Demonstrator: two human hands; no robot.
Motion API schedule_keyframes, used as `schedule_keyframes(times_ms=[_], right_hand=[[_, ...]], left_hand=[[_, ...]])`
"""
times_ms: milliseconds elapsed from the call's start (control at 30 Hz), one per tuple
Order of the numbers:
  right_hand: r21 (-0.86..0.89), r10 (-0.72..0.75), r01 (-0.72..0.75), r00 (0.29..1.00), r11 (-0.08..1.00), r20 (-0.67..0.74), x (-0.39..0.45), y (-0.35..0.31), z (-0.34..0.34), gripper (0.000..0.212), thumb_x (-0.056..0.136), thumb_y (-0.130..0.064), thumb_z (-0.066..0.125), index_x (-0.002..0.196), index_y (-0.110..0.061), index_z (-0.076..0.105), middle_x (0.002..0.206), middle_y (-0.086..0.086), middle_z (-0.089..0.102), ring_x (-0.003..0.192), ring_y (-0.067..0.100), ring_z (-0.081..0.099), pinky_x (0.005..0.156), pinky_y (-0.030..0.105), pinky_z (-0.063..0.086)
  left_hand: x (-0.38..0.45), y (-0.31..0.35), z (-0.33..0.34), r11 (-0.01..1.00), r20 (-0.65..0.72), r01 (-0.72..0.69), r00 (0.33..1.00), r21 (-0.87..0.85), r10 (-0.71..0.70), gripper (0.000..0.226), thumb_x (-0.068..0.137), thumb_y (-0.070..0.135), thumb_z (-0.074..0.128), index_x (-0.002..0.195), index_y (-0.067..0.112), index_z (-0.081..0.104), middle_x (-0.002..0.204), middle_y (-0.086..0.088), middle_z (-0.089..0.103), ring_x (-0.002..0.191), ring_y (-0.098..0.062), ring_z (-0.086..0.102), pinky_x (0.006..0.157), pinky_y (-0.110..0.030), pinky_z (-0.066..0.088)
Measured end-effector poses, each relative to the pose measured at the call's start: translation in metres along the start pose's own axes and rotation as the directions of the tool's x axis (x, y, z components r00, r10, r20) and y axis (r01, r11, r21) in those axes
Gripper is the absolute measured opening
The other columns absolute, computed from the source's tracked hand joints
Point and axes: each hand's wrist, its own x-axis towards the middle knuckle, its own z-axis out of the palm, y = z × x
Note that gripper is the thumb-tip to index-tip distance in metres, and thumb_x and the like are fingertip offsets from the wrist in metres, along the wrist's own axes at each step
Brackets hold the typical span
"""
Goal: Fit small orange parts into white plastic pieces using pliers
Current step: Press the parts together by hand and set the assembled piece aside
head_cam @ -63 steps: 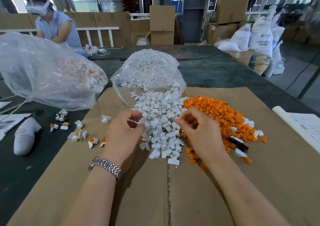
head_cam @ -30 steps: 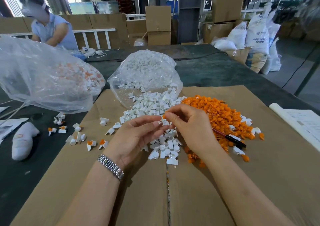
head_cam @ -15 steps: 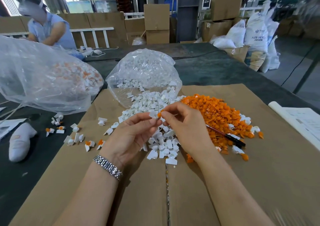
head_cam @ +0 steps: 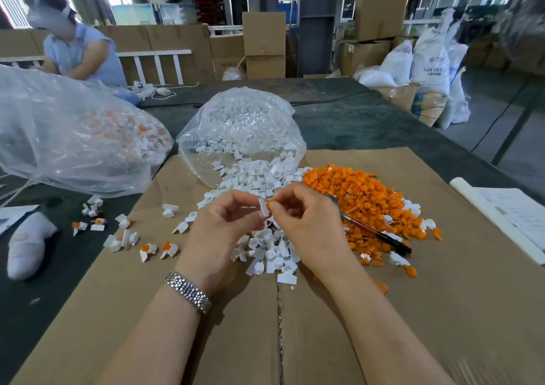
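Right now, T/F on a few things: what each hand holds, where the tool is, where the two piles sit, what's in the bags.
1. The left hand pinches a white piece. True.
2. The right hand grips the pliers. False: the tool lies on the orange pile, and the right hand pinches an orange part.
3. The orange pile sits right of the white pile. True.
4. Both piles lie on bare dark table. False: they lie on cardboard.
5. The middle bag holds only orange parts. False: it shows white pieces.
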Motion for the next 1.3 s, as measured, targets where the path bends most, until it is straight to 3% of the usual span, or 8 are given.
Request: schedule_keyframes(times_ms=[100, 200, 367, 467, 867, 1000, 1200, 1300], right_hand=[[0.082, 0.109, -0.110, 0.994, 0.991, 0.017, 0.002, 0.002, 0.001, 0.010, 0.090, -0.019, 0.071, 0.082, -0.022, 0.068, 0.072, -0.006, 0.067, 0.065, 0.007, 0.061, 0.058, 0.020, 0.051], [0.175, 0.179, -0.189, 0.981, 0.966, 0.070, 0.004, 0.002, -0.001, 0.005, 0.089, -0.015, 0.071, 0.085, -0.016, 0.067, 0.070, -0.001, 0.064, 0.062, 0.009, 0.058, 0.057, 0.023, 0.048], [0.294, 0.090, -0.163, 0.965, 0.942, 0.246, 0.002, 0.001, -0.013, 0.016, 0.089, -0.019, 0.077, 0.103, -0.023, 0.072, 0.089, 0.012, 0.069, 0.070, 0.011, 0.064, 0.068, 0.024, 0.054], [0.293, 0.022, -0.103, 0.963, 0.951, 0.267, 0.003, 0.001, -0.019, 0.024, 0.087, -0.020, 0.080, 0.109, -0.026, 0.074, 0.095, 0.009, 0.068, 0.078, 0.012, 0.063, 0.070, 0.021, 0.053], [0.290, -0.063, -0.023, 0.957, 0.957, 0.284, 0.001, 0.000, -0.023, 0.024, 0.090, -0.016, 0.076, 0.113, -0.023, 0.077, 0.089, -0.012, 0.071, 0.088, 0.005, 0.067, 0.078, 0.019, 0.052], [0.269, -0.069, -0.004, 0.962, 0.963, 0.263, 0.001, 0.001, -0.023, 0.025, 0.088, -0.014, 0.077, 0.112, -0.020, 0.077, 0.088, -0.010, 0.071, 0.087, 0.006, 0.068, 0.079, 0.020, 0.053], [0.148, -0.108, 0.077, 0.971, 0.986, 0.212, 0.001, 0.002, -0.021, 0.024, 0.089, -0.014, 0.077, 0.111, -0.022, 0.077, 0.091, -0.008, 0.067, 0.084, 0.006, 0.065, 0.076, 0.019, 0.053], [0.061, -0.144, 0.134, 0.966, 0.989, 0.216, 0.001, 0.002, -0.019, 0.024, 0.089, -0.016, 0.076, 0.112, -0.023, 0.077, 0.094, -0.009, 0.066, 0.089, 0.008, 0.064, 0.081, 0.021, 0.054]], left_hand=[[-0.002, 0.000, 0.004, 0.977, -0.009, -0.097, 0.995, 0.189, 0.101, 0.031, 0.082, -0.002, 0.078, 0.105, 0.017, 0.075, 0.097, -0.004, 0.078, 0.086, -0.016, 0.075, 0.074, -0.022, 0.057], [-0.004, -0.001, 0.006, 0.953, 0.021, -0.110, 0.994, 0.284, 0.108, 0.026, 0.084, 0.004, 0.079, 0.102, 0.023, 0.078, 0.095, 0.000, 0.079, 0.088, -0.016, 0.076, 0.074, -0.020, 0.058], [-0.004, 0.005, 0.001, 0.999, 0.027, 0.037, 0.999, 0.039, -0.038, 0.026, 0.075, 0.014, 0.082, 0.101, 0.019, 0.079, 0.105, -0.010, 0.078, 0.098, -0.026, 0.076, 0.084, -0.033, 0.061], [-0.004, 0.007, 0.000, 0.994, 0.042, 0.044, 0.998, -0.104, -0.040, 0.032, 0.070, 0.011, 0.082, 0.102, 0.013, 0.078, 0.106, -0.015, 0.077, 0.096, -0.026, 0.076, 0.079, -0.027, 0.060], [-0.003, 0.008, -0.007, 0.991, 0.108, 0.008, 0.994, -0.130, 0.006, 0.033, 0.065, 0.017, 0.089, 0.097, 0.014, 0.080, 0.105, -0.017, 0.077, 0.098, -0.028, 0.075, 0.080, -0.027, 0.059], [-0.003, 0.007, -0.007, 0.993, 0.121, 0.020, 0.993, -0.113, -0.006, 0.043, 0.062, 0.026, 0.096, 0.099, 0.012, 0.079, 0.110, -0.019, 0.076, 0.105, -0.033, 0.073, 0.086, -0.031, 0.059], [-0.002, 0.008, -0.005, 0.954, 0.141, 0.160, 0.982, -0.252, -0.128, 0.013, 0.079, 0.008, 0.084, 0.090, 0.005, 0.078, 0.111, -0.026, 0.073, 0.108, -0.035, 0.072, 0.091, -0.034, 0.058], [-0.003, 0.009, -0.002, 0.968, 0.071, 0.136, 0.990, -0.213, -0.124, 0.012, 0.069, 0.007, 0.085, 0.077, 0.007, 0.076, 0.097, -0.021, 0.075, 0.101, -0.033, 0.075, 0.084, -0.029, 0.060]])
